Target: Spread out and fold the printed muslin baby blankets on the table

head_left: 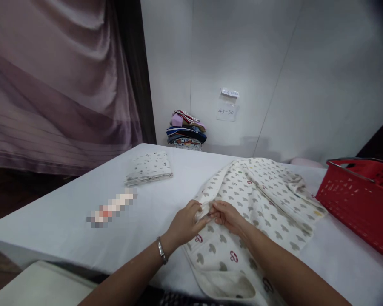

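Observation:
A white cloth (pixel 261 199) printed with grey and red mushroom shapes lies loosely spread over the table, its near edge hanging toward me. Both hands meet at its left part. My left hand (pixel 187 223), with a silver bracelet at the wrist, is closed on a bunched fold of the fabric. Right beside it, my right hand (pixel 225 214) pinches the same fold between thumb and fingers. The fingertips nearly touch. Part of the fold is hidden behind the fingers.
A folded patterned cloth (pixel 150 168) lies at the table's back left, with a pixelated object (pixel 111 208) in front of it. On the right stands a red basket (pixel 360 204). Stacked fabrics (pixel 187 131) sit behind the table (pixel 140 250), near the wall.

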Demonstrator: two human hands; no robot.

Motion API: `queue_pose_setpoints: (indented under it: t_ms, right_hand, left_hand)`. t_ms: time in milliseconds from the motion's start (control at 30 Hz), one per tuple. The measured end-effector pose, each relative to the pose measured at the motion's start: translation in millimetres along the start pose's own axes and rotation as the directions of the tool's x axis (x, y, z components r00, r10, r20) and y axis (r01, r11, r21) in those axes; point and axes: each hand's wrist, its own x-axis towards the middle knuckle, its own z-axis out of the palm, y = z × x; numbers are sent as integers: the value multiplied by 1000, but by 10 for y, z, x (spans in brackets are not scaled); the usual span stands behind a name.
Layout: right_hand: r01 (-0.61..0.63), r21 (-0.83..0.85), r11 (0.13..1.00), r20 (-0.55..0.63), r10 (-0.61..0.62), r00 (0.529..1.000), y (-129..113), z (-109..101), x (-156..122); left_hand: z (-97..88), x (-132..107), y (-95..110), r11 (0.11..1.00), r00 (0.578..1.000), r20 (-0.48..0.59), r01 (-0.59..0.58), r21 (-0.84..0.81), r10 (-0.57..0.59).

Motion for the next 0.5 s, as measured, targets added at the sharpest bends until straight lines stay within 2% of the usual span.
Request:
queue_pose_setpoints:
  t_ms: [133, 233, 367, 500]
  right_hand:
    - [-107, -17, 994, 8, 107, 994, 4, 10, 16]
    - [-107, -47, 993, 24, 108, 994, 71, 35, 50]
    - [-94, -102, 990, -93, 85, 992, 163, 59, 102]
    - [-175, -42, 984, -45, 173, 984, 192, 80, 158]
  left_hand:
    - [-22, 59, 46, 986, 998, -60, 23, -162, -33]
    - [-10, 103, 65, 955, 985, -88, 121, -270, -150]
    - [-32, 132, 55, 868, 929, -93, 294, -399, -358]
    - [-53, 127, 83, 796, 894, -47, 371, -479, -445]
